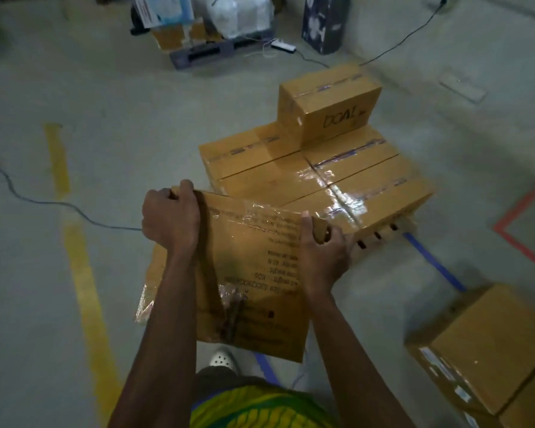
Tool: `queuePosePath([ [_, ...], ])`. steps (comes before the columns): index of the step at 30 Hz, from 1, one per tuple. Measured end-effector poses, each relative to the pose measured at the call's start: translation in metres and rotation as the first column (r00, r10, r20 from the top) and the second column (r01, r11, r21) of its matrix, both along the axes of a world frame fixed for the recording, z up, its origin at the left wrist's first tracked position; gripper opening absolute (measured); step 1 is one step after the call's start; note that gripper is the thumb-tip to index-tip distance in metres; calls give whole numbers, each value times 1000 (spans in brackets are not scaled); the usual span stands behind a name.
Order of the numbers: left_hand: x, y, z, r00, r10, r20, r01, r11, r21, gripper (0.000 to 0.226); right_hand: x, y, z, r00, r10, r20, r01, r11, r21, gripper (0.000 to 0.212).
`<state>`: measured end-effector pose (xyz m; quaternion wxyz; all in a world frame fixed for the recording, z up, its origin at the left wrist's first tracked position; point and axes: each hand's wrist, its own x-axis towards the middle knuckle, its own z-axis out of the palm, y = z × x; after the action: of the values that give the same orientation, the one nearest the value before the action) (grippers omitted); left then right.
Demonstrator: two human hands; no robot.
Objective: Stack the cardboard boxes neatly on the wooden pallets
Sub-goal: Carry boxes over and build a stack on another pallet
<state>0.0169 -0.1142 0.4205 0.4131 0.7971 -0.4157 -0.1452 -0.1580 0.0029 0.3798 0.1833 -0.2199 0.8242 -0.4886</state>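
— How is the carried box (250,273) held?
— Both hands grip its upper edge. The left hand (167,214) curls over the corner away from the stack (322,180), and the right hand (322,251) clamps the corner nearest it. The box hangs tilted, just short of the stack's near side.
— How will it handle?
— The card is stiff, but the glossy tape and loose film look slippery, and two hands suggest some weight. I'd move one hand under the bottom edge before setting it down.
— And the stack?
— One layer of taped boxes, with a single top box (328,103) on its far side. Any wooden pallet beneath is hidden.
— The room?
— Concrete floor. A loose box (491,344) lies right of the stack, a yellow line (81,273) runs left of it, blue tape (433,261) sits by its near corner, and a dark pallet (217,54) of goods stands well beyond it
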Motion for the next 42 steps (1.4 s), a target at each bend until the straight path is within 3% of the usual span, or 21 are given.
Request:
queuePosePath([
  [5, 52, -57, 0, 974, -161, 157, 150, 986, 77, 44, 63, -50, -25, 992, -53, 112, 36, 988, 148, 71],
  [10, 65, -127, -11, 934, -296, 199, 274, 953, 131, 49, 94, -87, -33, 989, -96, 109, 70, 973, 222, 107],
  [18, 65, -242, -28, 946, -321, 40, 313, 940, 136, 47, 71, -188, -30, 993, -116, 30, 108, 976, 190, 66],
  [22, 60, -300, -28, 920, -389, -43, 390, 906, 162, 53, 66, -246, -24, 978, -209, -11, 208, 968, 141, 77],
  [28, 41, -390, -27, 850, -506, -146, 525, 833, 174, 46, 60, -325, -22, 931, -363, -30, 364, 927, 91, 79],
  [34, 20, -505, -55, 708, -678, -196, 706, 683, 188, 40, 71, -401, -55, 853, -521, -22, 520, 848, 104, 61],
  [39, 11, -601, -88, 579, -778, -243, 812, 525, 255, 51, 92, -485, -76, 723, -690, 17, 679, 716, 163, 67],
  [42, 2, -642, -87, 457, -842, -289, 882, 386, 271, 50, 99, -517, -70, 624, -781, 4, 759, 608, 231, 74],
])
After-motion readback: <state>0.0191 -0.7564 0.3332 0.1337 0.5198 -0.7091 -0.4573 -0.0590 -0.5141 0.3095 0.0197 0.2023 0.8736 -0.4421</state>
